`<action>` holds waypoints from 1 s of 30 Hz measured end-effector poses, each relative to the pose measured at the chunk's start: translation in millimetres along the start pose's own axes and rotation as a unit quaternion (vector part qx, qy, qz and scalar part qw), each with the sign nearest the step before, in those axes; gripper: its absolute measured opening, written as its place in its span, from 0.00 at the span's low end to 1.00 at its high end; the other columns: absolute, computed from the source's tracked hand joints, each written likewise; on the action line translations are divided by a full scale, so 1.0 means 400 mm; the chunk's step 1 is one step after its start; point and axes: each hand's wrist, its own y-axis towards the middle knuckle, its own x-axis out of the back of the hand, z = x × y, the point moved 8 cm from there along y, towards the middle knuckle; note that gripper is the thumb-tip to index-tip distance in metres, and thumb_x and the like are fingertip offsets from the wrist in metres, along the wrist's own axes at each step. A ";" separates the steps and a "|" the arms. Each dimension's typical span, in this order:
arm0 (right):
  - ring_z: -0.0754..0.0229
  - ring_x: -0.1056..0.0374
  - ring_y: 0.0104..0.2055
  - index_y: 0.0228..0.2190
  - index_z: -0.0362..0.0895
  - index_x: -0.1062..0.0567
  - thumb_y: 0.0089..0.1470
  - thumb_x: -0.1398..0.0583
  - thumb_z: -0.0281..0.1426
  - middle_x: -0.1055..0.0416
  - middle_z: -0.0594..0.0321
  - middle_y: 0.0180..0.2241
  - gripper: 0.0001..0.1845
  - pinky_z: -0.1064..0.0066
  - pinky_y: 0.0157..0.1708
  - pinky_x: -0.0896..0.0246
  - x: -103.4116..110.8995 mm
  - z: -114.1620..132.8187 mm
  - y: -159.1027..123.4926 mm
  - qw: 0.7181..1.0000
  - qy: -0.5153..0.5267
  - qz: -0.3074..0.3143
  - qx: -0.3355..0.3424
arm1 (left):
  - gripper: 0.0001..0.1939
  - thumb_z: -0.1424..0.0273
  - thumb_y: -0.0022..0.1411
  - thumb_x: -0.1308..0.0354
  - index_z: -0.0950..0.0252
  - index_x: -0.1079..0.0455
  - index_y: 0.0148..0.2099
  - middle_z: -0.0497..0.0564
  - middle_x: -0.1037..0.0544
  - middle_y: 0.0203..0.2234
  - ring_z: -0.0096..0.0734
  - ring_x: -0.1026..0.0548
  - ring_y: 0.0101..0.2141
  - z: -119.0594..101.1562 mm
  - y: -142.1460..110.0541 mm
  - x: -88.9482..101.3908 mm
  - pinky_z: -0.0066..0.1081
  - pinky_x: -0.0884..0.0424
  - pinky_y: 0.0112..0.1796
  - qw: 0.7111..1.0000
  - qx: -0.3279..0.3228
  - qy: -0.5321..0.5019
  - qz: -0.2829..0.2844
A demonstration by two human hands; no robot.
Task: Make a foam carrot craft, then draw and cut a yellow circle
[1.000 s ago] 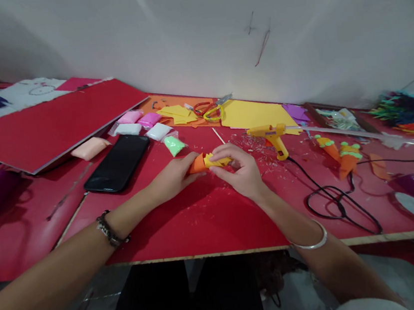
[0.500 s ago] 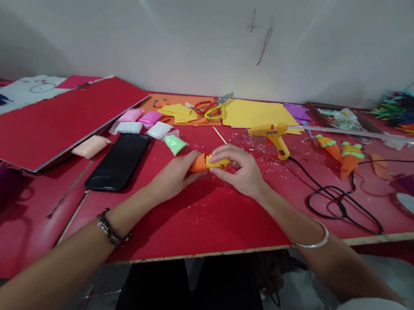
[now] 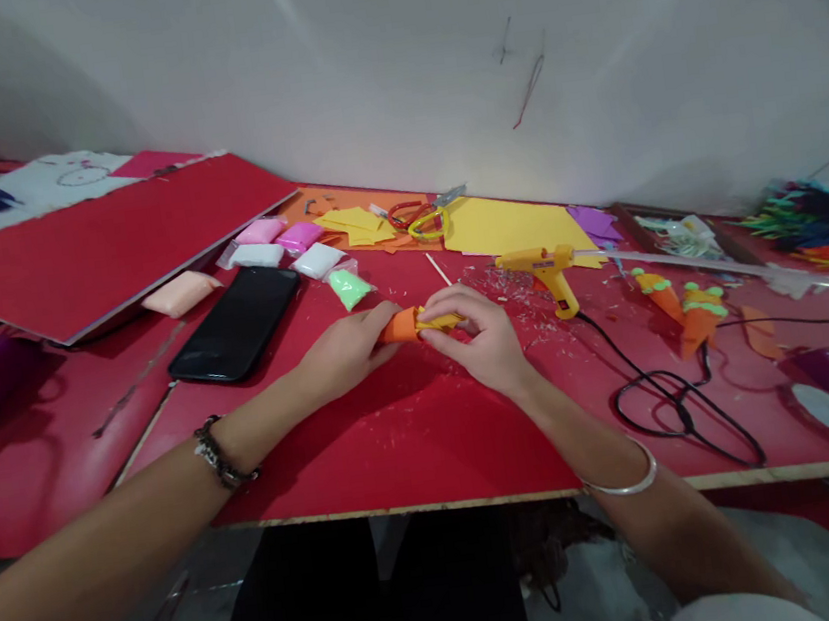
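Between my hands lies an orange paper cone (image 3: 402, 326) on its side, with a yellow paper piece (image 3: 446, 321) at its wide end. My left hand (image 3: 348, 352) is closed round the narrow end of the cone, whose tip is hidden under the fingers. The thumb and fingers of my right hand (image 3: 484, 334) pinch the yellow paper where it meets the cone. Just behind them a thin pale stick (image 3: 438, 269) lies on the red table (image 3: 401, 443). To the right is a yellow glue gun (image 3: 552, 273) with a long clear glue stick.
Left of my hands lie a black phone (image 3: 236, 324) and several packets of clay, one of them green (image 3: 349, 287). Scissors (image 3: 429, 216) and yellow sheets (image 3: 517, 227) sit at the back. Finished orange cones (image 3: 700, 316) and a looped black cable (image 3: 669, 410) are at right.
My right fingers have closed further over the yellow paper, which sits slightly closer in at the cone's mouth. My left hand keeps its hold almost unmoved.
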 end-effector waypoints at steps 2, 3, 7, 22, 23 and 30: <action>0.64 0.35 0.37 0.31 0.47 0.29 0.47 0.41 0.29 0.34 0.63 0.34 0.05 0.68 0.38 0.38 0.000 -0.002 0.000 1.000 0.004 -0.006 0.000 | 0.09 0.68 0.57 0.52 0.65 0.42 0.40 0.53 0.29 0.29 0.33 0.29 0.29 0.000 0.000 -0.001 0.26 0.38 0.27 1.000 -0.002 0.004 -0.002; 0.64 0.35 0.37 0.30 0.47 0.29 0.47 0.41 0.28 0.34 0.63 0.33 0.05 0.69 0.38 0.38 0.000 -0.002 0.000 1.000 0.007 -0.008 0.001 | 0.09 0.68 0.57 0.52 0.65 0.42 0.40 0.53 0.29 0.29 0.33 0.29 0.28 0.001 0.000 -0.001 0.26 0.38 0.27 1.000 -0.002 0.004 -0.004; 0.64 0.35 0.37 0.29 0.46 0.29 0.47 0.42 0.28 0.34 0.62 0.33 0.03 0.69 0.38 0.38 0.001 -0.003 0.001 1.000 0.013 -0.020 -0.002 | 0.10 0.68 0.57 0.52 0.66 0.42 0.41 0.53 0.28 0.30 0.33 0.29 0.29 0.001 -0.001 0.002 0.26 0.38 0.28 1.000 -0.002 0.004 -0.015; 0.61 0.35 0.35 0.34 0.47 0.30 0.48 0.43 0.32 0.31 0.63 0.33 0.07 0.68 0.36 0.39 0.002 0.017 -0.003 0.997 -0.070 -0.024 0.004 | 0.08 0.70 0.57 0.54 0.66 0.43 0.40 0.54 0.29 0.30 0.33 0.29 0.30 -0.010 -0.001 -0.006 0.27 0.37 0.28 1.000 -0.006 -0.003 0.005; 0.62 0.35 0.36 0.34 0.47 0.30 0.48 0.43 0.31 0.31 0.62 0.34 0.07 0.69 0.36 0.39 0.001 0.016 -0.003 0.998 -0.066 -0.022 0.003 | 0.08 0.69 0.57 0.54 0.66 0.43 0.40 0.54 0.29 0.31 0.33 0.29 0.30 -0.009 0.000 -0.006 0.27 0.37 0.28 1.000 -0.004 -0.004 0.006; 0.61 0.37 0.39 0.36 0.48 0.30 0.50 0.44 0.30 0.36 0.61 0.36 0.08 0.68 0.38 0.38 -0.005 0.019 -0.003 0.998 -0.064 -0.002 0.013 | 0.10 0.70 0.57 0.53 0.66 0.43 0.42 0.56 0.29 0.32 0.35 0.29 0.31 -0.009 -0.001 -0.003 0.28 0.37 0.29 1.000 0.004 -0.025 0.001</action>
